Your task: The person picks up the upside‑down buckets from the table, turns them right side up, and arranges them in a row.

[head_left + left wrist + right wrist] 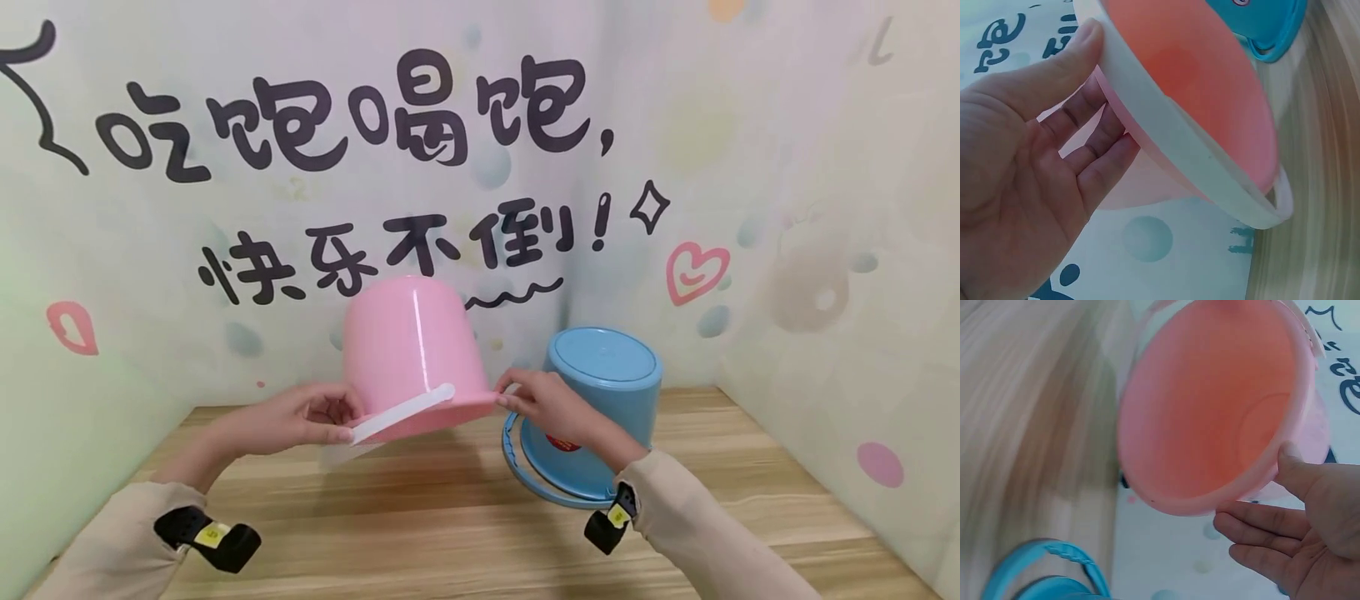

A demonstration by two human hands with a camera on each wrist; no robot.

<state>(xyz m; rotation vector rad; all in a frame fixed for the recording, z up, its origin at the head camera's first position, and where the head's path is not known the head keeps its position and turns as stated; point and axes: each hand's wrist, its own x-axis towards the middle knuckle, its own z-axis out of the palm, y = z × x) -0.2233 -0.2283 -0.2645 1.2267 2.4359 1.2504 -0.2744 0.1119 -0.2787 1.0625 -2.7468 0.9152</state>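
Pink bucket: tilts mouth-down above wooden table; pinched at rim and white handle by left hand, at rim by right hand.

I have my left arm reaching in from near left, my right arm from near right, both angled inward toward the far side. I pinch with my left hand, thumb opposite curled fingers; my right hand pinches too, its fingers straighter and close together.
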